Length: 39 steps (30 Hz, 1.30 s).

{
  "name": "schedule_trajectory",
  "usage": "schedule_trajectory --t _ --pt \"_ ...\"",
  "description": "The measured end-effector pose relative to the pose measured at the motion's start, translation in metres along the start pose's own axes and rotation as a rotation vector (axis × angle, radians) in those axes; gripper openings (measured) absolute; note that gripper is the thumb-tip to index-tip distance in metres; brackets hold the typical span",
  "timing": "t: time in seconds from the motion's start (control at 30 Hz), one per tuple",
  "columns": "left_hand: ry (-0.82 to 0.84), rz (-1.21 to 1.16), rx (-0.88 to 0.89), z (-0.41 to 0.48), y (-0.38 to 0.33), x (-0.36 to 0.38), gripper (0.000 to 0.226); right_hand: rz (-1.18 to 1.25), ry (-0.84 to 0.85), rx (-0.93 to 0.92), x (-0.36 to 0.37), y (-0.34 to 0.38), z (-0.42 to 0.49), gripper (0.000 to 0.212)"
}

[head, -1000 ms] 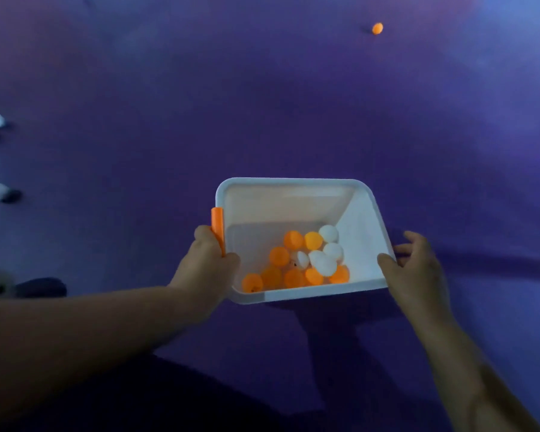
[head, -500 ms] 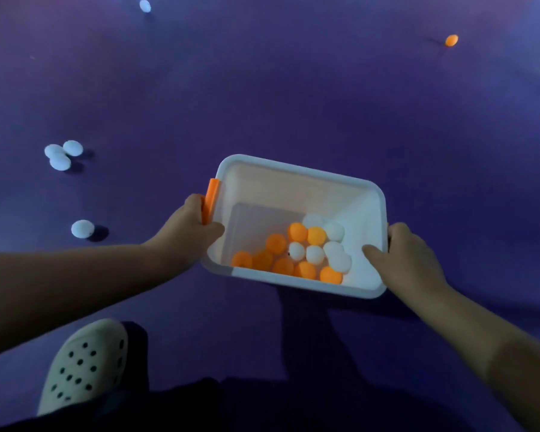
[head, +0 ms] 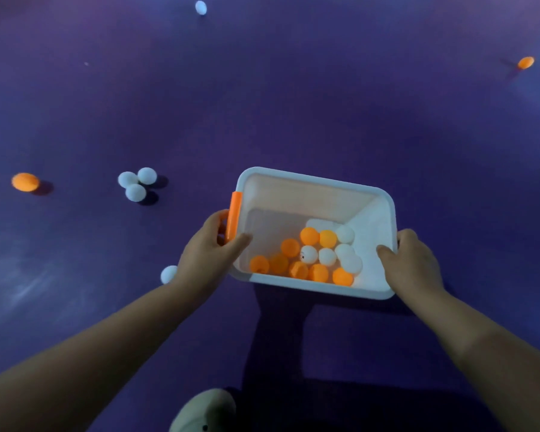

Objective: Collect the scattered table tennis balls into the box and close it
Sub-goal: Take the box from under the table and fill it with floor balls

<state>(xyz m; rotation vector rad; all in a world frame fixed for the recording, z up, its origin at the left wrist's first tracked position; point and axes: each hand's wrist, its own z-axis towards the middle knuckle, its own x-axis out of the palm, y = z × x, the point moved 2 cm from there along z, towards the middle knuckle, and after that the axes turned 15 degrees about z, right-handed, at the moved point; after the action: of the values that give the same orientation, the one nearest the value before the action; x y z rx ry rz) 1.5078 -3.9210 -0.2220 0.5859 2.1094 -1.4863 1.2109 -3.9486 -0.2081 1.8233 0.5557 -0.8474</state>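
At the box (head: pixel 309 181) | left hand (head: pixel 205 257) fingers (head: pixel 219 220) clasp orange handle (head: pixel 234 213) | right hand (head: pixel 415 266) fingers (head: pixel 406 237) clasp rim

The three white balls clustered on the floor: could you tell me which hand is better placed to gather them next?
Probably the left hand: it grips the box at the orange clip, nearest the three white balls. The right hand holds the opposite rim.

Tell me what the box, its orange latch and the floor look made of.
Box: likely moulded plastic, white, smooth, with rounded rim and corners. Orange latch: probably plastic too, one even colour. Floor: purple, matte, perhaps vinyl or rubber; faint scuffs show.
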Motion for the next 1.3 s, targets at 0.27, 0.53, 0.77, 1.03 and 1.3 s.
schedule_trajectory --t 0.27,0.53,0.77,1.03,1.3 --pt "-0.141 0.463 -0.171 0.002 0.114 -0.032 0.041 -0.021 0.030 -0.041 0.050 0.061 0.004 0.016" --pt "-0.372 0.255 -0.139 0.014 0.142 -0.033 0.017 -0.046 0.052 -0.058 0.081 0.098 0.015 0.016" --pt "-0.582 -0.113 0.123 0.023 0.048 -0.064 0.033 -0.158 -0.001 -0.030 0.086 0.101 0.007 0.012" --pt "-0.596 -0.391 -0.179 0.085 0.076 -0.092 0.020 -0.211 -0.018 0.063 0.091 0.115 0.012 0.012" --pt "-0.581 0.337 -0.360 0.140 0.141 -0.098 0.035 -0.185 -0.114 0.046 0.100 0.109 0.012 0.007"
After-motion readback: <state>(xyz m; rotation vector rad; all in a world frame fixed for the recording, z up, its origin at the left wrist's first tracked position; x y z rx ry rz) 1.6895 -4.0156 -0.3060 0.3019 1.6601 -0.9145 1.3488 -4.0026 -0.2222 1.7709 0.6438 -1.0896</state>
